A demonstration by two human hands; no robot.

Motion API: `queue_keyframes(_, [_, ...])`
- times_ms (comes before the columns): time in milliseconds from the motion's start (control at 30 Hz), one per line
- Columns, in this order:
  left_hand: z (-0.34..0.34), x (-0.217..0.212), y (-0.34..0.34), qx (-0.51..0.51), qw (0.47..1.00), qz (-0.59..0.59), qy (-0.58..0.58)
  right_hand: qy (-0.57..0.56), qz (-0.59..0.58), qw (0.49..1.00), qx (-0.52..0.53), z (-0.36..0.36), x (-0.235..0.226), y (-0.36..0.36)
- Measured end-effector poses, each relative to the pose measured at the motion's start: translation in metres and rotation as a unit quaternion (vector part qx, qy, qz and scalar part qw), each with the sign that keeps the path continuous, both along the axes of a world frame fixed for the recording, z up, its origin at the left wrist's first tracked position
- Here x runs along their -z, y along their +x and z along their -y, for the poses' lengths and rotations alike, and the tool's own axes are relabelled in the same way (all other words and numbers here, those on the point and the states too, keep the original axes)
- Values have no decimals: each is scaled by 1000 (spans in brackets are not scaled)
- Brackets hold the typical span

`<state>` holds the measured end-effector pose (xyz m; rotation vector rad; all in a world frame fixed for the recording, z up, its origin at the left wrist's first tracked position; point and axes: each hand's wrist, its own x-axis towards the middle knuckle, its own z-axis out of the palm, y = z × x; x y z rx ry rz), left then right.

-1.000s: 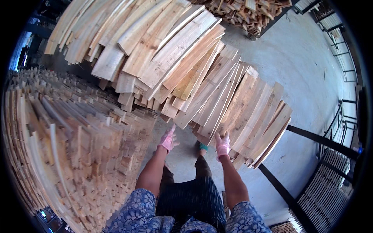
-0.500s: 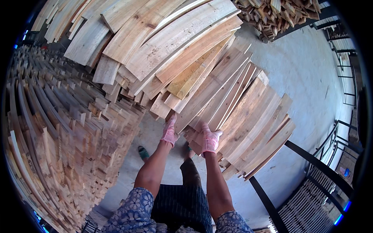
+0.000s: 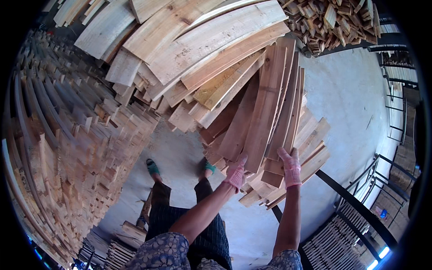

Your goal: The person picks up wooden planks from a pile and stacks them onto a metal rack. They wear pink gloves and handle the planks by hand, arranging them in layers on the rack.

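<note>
A loose bundle of long wooden boards (image 3: 266,108) lies between my hands, fanned out and pointing away from me. My left hand (image 3: 236,172), in a pink-and-white knit glove, is closed around the near end of the bundle at its left side. At the right side, my right hand (image 3: 290,167), gloved alike, grips the near ends with the thumb on top; its other fingers are mostly hidden behind the wood. Under the bundle and to its right, a stack of paler boards (image 3: 317,157) shows.
A large heap of planks (image 3: 216,42) rises ahead, with a yellowish board (image 3: 220,87) at its edge. Dense rows of upright-ended wood pieces (image 3: 81,148) fill the left. Short offcuts (image 3: 330,22) pile at the far right. Black metal bars (image 3: 355,202) stand right of me, above the concrete floor (image 3: 346,99).
Both hands have moved right, carrying the boards from beside the plank heap to over the paler stack. The boards have swung to point more straight ahead. My view has shifted slightly.
</note>
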<state>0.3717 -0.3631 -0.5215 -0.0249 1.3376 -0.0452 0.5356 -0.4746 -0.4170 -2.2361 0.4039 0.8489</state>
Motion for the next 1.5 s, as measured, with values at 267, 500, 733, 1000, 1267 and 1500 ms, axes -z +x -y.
queue_keyframes(267, [-107, -18, -34, 558, 493, -30, 667, 159, -32, 982, 99, 19, 25, -14])
queue_keyframes(500, [-138, 8, 96, 607, 663, 24, 438, 348, 15, 913, 211, -20, 69, -18])
queue_keyframes(733, [-153, -18, 101, 634, 625, 19, 455, 315, 52, 947, 48, -29, 50, -26])
queue_keyframes(1000, [-138, 14, -10, 763, 228, 70, 601, 278, 107, 952, 67, 5, 41, -156])
queue_keyframes(1267, [-159, 33, -72, 727, 628, 91, 261, 380, -82, 894, 222, 42, 94, -277])
queue_keyframes(1500, [-147, 21, -27, 664, 651, 132, 344, 437, -104, 824, 346, 15, 83, -230])
